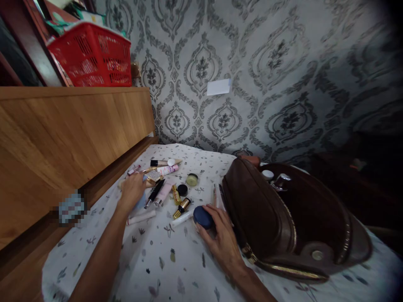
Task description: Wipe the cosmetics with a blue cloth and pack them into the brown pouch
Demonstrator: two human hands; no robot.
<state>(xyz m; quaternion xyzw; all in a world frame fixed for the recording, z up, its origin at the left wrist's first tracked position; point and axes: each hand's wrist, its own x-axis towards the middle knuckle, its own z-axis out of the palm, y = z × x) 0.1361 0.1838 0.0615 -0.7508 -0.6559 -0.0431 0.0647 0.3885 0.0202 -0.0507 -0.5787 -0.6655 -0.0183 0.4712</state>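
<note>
Big brown bag (pixel 260 209) gaping open just beside the right hand (pixel 222 235), bottles (pixel 182 206) and tubes (pixel 164 193) strewn left of the blue jar (pixel 203 217) on the leafy cloth (pixel 163 256). That hand's curled round the jar; left hand (pixel 134 188) is palm-down by the tubes, can't tell if it's gripping anything.

Left forearm (pixel 102 251) bare, slanting up from bottom edge, left of centre. Left hand (pixel 134 188) left of centre, just below mid-height; back of hand uppermost, finger pose hard to read. Right forearm (pixel 252 283) bare, entering bottom edge right of centre, angled up-left. Right hand (pixel 224 235) lower centre-right, thumb (pixel 204 236) and fingers (pixel 218 214) spread apart, curved in a grip.
</note>
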